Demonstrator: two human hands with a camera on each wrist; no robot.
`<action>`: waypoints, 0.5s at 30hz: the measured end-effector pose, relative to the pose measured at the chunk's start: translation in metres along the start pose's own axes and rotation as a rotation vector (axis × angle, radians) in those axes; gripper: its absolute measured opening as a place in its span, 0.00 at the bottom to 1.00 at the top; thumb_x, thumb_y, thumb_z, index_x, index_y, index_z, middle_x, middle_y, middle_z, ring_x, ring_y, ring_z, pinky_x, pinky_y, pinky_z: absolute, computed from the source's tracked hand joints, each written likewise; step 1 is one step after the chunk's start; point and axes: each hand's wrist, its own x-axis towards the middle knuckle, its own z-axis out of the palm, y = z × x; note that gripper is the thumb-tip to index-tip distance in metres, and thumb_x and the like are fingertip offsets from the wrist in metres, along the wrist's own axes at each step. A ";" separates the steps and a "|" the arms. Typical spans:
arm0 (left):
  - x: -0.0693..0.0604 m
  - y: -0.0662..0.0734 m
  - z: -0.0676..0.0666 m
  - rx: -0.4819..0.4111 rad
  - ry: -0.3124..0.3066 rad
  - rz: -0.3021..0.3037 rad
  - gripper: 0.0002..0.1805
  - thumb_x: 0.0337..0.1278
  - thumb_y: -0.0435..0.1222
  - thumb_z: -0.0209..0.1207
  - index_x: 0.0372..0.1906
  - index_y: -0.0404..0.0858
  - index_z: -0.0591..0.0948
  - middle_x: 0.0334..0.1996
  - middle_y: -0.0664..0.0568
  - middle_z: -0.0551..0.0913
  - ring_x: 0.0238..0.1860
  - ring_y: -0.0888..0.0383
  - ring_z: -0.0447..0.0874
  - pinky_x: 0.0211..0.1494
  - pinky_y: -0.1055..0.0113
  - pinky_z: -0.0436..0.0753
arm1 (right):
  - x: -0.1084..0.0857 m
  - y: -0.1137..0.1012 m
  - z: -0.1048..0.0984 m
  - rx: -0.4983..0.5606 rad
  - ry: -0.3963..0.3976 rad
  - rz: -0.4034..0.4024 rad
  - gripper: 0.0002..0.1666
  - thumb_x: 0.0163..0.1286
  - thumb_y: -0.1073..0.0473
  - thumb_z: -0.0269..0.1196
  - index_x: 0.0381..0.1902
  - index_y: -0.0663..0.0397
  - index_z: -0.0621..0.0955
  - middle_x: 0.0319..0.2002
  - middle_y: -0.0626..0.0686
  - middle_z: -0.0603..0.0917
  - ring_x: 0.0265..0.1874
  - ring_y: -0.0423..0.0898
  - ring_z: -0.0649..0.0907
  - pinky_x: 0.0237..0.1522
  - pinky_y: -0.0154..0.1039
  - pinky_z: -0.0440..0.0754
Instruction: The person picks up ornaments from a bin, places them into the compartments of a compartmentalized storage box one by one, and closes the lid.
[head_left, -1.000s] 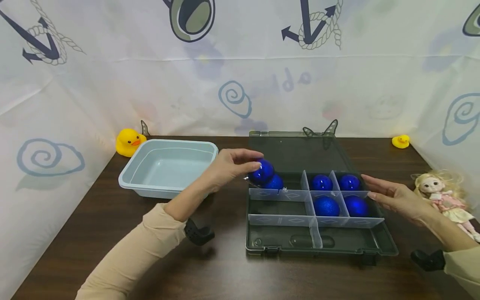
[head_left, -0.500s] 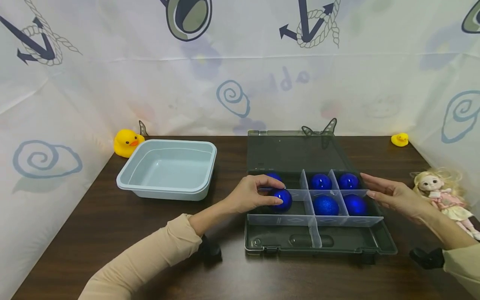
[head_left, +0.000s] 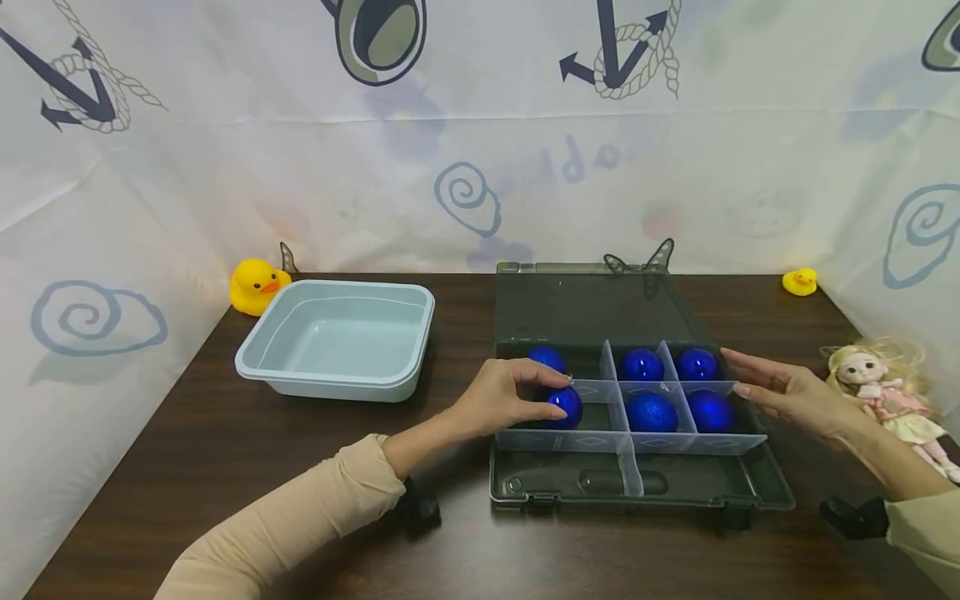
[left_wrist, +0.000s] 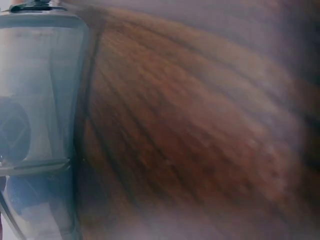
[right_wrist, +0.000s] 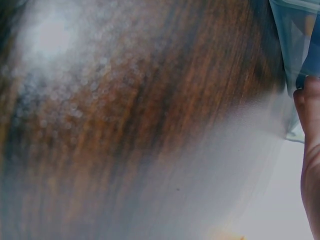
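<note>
One shiny blue ball (head_left: 572, 408) sits at the tips of my left hand (head_left: 498, 398), pinched between thumb and fingers, within the left compartment of the middle row of a dark see-through box (head_left: 686, 479); whether it touches the compartment floor, I cannot tell. Just beyond those fingertips, in the next compartment back, lies a second blue ball (head_left: 546, 359), partly hidden. To the right of my left hand, past a pale divider, four more blue balls (head_left: 652, 412) fill four small compartments, one in each: two shiny in the far pair, one glittery and one duller in the near pair. My right hand (head_left: 795, 396) has its fingers straight and its thumb apart from them, at the box's right edge. The lid (head_left: 585, 304) is folded back, farther from me than both hands. Left of my left hand and beyond it stands a pale blue basin (head_left: 337, 387), with a yellow duck (head_left: 255, 287) behind its left corner. Right of my right hand lies a blond doll (head_left: 892, 400); beyond that hand is a smaller duck (head_left: 800, 282). Under everything is a dark wooden table (head_left: 450, 550).
</note>
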 end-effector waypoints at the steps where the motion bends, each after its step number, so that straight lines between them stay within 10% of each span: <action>1: 0.000 0.000 0.000 0.019 0.005 0.012 0.17 0.43 0.35 0.72 0.43 0.37 0.86 0.43 0.51 0.86 0.50 0.59 0.82 0.54 0.71 0.78 | 0.000 0.000 0.000 0.006 -0.002 0.001 0.31 0.73 0.61 0.52 0.72 0.41 0.61 0.25 0.45 0.72 0.19 0.50 0.69 0.17 0.43 0.63; 10: -0.004 0.000 -0.006 0.152 -0.020 0.055 0.17 0.42 0.37 0.72 0.42 0.38 0.85 0.44 0.52 0.85 0.51 0.57 0.79 0.54 0.69 0.79 | -0.001 0.000 -0.001 0.008 -0.003 -0.012 0.31 0.73 0.62 0.52 0.71 0.41 0.61 0.27 0.41 0.74 0.19 0.50 0.69 0.17 0.45 0.61; 15: -0.006 0.000 -0.014 0.036 0.039 -0.040 0.16 0.46 0.36 0.70 0.43 0.35 0.84 0.43 0.48 0.85 0.48 0.56 0.82 0.50 0.68 0.81 | 0.000 -0.002 -0.003 -0.034 -0.008 0.007 0.32 0.73 0.59 0.53 0.72 0.48 0.60 0.47 0.25 0.75 0.26 0.44 0.75 0.20 0.39 0.69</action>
